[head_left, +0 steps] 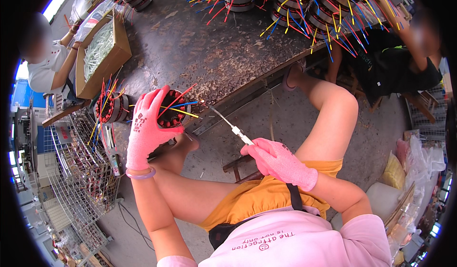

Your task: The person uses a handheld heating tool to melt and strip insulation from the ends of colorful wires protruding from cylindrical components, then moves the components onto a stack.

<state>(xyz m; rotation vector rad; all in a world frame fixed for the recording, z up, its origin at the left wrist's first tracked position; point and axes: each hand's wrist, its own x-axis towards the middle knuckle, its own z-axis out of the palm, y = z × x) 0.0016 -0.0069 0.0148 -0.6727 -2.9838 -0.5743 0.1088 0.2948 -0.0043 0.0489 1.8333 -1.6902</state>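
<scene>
Pink knitted gloves cover both of my hands. My left hand curves around a motor stator at the near edge of the dark table, fingers over its top and thumb along its near side. Red, yellow and blue wires stick out of the stator toward the right. In my closed right hand is a pen-like tool with a white body and a thin metal tip. That tip points up and left, close to the wire ends; whether it touches them I cannot tell. Left of my left hand sits another wired stator.
Stacked stators with many coloured wires stand at the far side of the worn table. A cardboard box of clear tubes is at left. One person sits at left, another at right. Wire racks stand at lower left.
</scene>
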